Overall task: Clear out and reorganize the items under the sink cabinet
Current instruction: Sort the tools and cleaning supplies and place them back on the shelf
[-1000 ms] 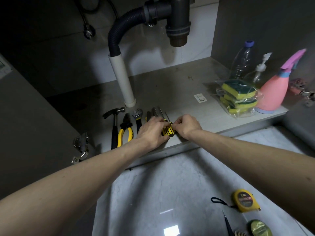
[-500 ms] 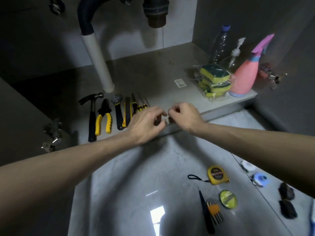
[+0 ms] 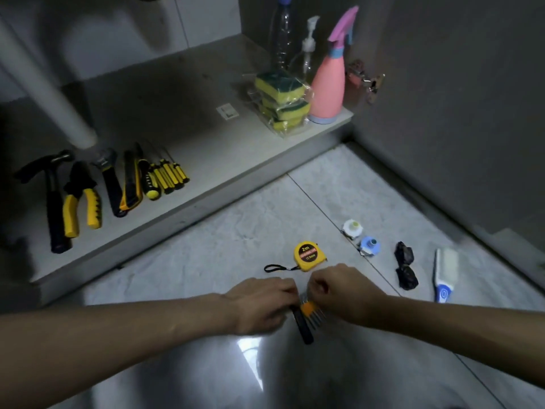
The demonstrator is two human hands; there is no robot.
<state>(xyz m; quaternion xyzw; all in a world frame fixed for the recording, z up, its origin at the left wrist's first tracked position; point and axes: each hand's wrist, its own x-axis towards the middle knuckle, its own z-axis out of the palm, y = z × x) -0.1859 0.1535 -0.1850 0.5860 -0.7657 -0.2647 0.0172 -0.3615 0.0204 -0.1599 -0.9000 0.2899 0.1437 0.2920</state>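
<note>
Both hands low over the tiled floor [image 3: 206, 255], in front of the cabinet. Left hand [image 3: 259, 302] and right hand [image 3: 342, 293] meet over a set of hex keys in an orange holder [image 3: 309, 309], which lies beside a black-handled tool [image 3: 303, 329]. Right fingers are curled down at the top of the keys; left fingers are bent over the black tool's upper end. Cannot tell whether either hand actually grips anything, since the knuckles hide the contact.

Just beyond the hands: yellow tape measure [image 3: 306, 256] with its black strap. Further right on the floor: white cap [image 3: 351, 228], blue cap [image 3: 369, 245], two dark bundles [image 3: 405, 268], blue-and-white brush [image 3: 445, 274].

On the cabinet shelf [image 3: 224, 152], left: hammer [image 3: 51, 190], pliers [image 3: 81, 199], wrench [image 3: 110, 184], utility knife [image 3: 129, 184], screwdrivers [image 3: 165, 178] in a row. Right: bagged sponges [image 3: 280, 101], pink spray bottle [image 3: 328, 81], pump bottle [image 3: 308, 48], clear bottle [image 3: 281, 31].

Change from half a second ago: hands were at the shelf edge by the screwdrivers; they have come down to the hex keys on the floor. Screwdrivers now lie free in the row.
</note>
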